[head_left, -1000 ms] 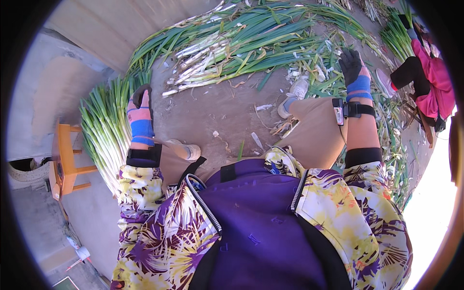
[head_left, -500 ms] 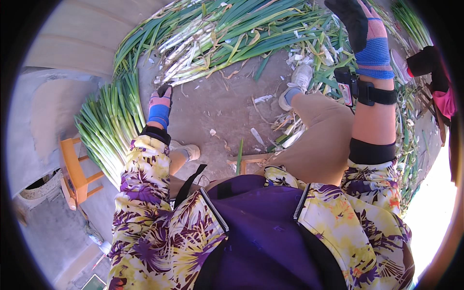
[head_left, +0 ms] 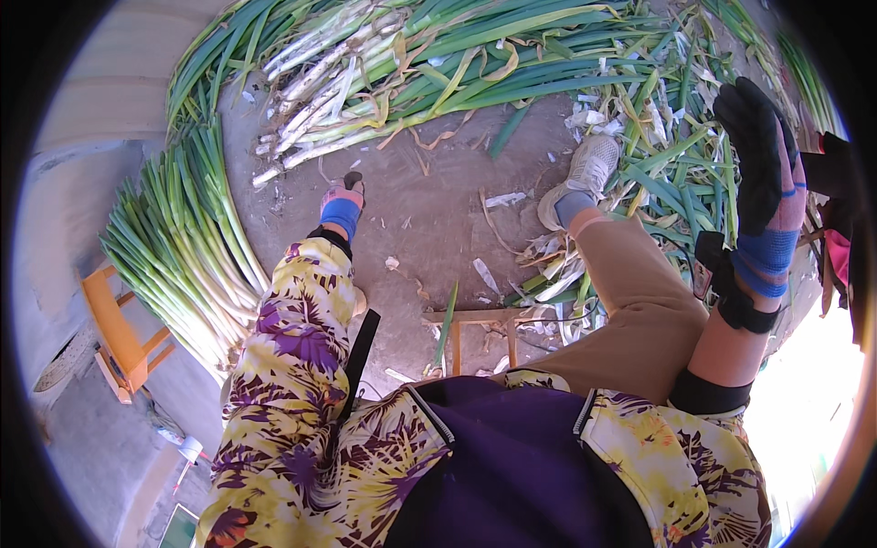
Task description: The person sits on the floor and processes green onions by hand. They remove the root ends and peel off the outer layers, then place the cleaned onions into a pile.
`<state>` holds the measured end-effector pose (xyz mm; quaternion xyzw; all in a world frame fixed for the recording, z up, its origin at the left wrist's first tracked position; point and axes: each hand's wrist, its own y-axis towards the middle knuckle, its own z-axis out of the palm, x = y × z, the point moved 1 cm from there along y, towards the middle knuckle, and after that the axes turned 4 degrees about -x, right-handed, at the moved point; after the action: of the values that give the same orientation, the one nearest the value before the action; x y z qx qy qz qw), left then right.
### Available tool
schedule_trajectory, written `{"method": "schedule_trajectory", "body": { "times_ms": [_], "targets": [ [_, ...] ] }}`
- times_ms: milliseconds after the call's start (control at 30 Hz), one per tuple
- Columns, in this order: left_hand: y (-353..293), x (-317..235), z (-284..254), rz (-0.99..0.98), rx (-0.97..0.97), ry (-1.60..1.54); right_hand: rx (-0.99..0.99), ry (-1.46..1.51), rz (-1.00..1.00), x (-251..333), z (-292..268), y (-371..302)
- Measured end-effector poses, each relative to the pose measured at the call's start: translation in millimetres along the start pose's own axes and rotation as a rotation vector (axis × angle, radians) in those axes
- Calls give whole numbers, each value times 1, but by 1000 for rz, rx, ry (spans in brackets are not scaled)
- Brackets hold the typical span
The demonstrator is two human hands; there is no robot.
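Note:
My left hand [head_left: 344, 199], in a pink and blue glove with dark fingertips, hangs over the bare floor. Its fingers look short from this angle, so their closing is unclear; no object shows in it. Beyond it lie green onions [head_left: 320, 105] in a loose heap, white root ends toward the left. A neater bunch of green onions [head_left: 187, 237] lies left of my left forearm. Raised at the far right, my right hand [head_left: 758, 164] is open, its dark-faced glove showing straight fingers with nothing held. A dark device [head_left: 713, 260] is strapped at that wrist.
Stripped leaves [head_left: 676, 178] litter the floor at the right, close to my shoe [head_left: 585, 178]. A wooden stool frame [head_left: 480, 318] stands between my legs. An orange wooden stool [head_left: 123, 333] is at the left by the wall. Dark and pink cloth [head_left: 836, 242] hangs at the right edge.
The view has shifted, so the onions sit farther left. My right hand has come down and outward to the right. My left hand has moved rightward, away from the onions' root ends.

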<state>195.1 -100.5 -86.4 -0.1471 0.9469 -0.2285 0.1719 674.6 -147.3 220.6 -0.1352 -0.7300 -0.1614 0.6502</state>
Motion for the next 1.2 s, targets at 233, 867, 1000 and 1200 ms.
{"method": "schedule_trajectory", "body": {
  "times_ms": [233,867,1000,1200],
  "targets": [
    [55,-5,27,301,-172,431,132,-341,79,-15,23,16],
    [-2,-7,53,289,17,347,319,-222,15,-8,49,8],
    [-55,-15,20,359,6,255,382,45,-90,-8,63,8],
    [-127,-51,-79,368,-109,283,368,-186,-57,5,74,-11]
  ]
}}
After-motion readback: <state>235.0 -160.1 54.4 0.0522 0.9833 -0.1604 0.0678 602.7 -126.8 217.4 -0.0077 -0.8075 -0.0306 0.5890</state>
